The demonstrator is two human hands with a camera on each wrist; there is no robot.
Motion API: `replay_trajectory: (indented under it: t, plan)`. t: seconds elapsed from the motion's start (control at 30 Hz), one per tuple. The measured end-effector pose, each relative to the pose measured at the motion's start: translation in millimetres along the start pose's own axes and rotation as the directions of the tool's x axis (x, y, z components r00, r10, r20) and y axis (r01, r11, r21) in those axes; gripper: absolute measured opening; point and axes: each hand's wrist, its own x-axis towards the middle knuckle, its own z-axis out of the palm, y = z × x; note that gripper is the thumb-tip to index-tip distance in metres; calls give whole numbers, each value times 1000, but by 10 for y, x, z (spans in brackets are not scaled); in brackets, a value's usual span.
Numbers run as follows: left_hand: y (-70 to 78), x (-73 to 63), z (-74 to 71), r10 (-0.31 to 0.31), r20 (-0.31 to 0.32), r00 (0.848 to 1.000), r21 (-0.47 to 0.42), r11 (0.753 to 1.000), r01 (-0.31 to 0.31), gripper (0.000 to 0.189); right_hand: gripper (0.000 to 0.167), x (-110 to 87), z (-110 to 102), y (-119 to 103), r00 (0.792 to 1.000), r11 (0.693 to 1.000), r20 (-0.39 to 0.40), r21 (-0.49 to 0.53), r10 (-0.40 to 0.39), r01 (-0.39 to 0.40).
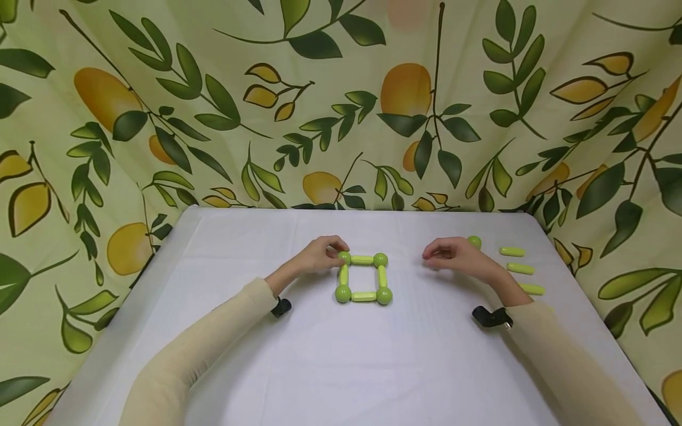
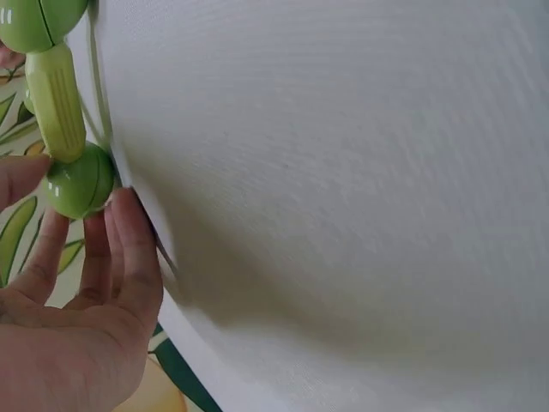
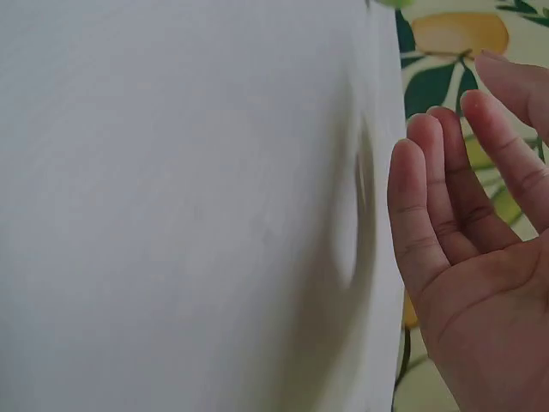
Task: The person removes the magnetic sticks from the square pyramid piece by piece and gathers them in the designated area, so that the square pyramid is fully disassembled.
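A square made of green balls and lighter green sticks [image 1: 364, 296] lies at the middle of the table. My left hand [image 1: 319, 255] is at its far left corner, with thumb and fingertips around the corner ball [image 2: 81, 182]. In the left wrist view one ridged stick [image 2: 57, 103] runs from that ball to another ball [image 2: 39, 19]. To the right of the square, my right hand [image 1: 462, 257] hovers over the table with its fingers loosely bent. Nothing lies between the thumb and fingers of that hand [image 3: 489, 275] in the right wrist view.
Beyond my right wrist are a loose green ball [image 1: 474, 241], partly hidden by the hand, and several loose sticks [image 1: 520, 268]. A white cloth covers the table [image 1: 319, 367]. Around its back and sides hangs a leaf-and-fruit patterned curtain [image 1: 341, 77].
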Motion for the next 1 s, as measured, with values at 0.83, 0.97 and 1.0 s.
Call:
replay_trajectory:
  t: [0.83,0.97,1.0]
  plan:
    - [88,145,159,69,-6,998,94,993,-69,19,27,785,521,-229,992,1000,121,9,-20,19]
    - [101,144,167,77,-22,997,97,992,-74,18,29,846,567,-264,990,999,132,0,-50,51]
    - [105,143,171,77,-28,997,100,992,-74,18,30,860,579,-277,988,998,139,3,-61,61]
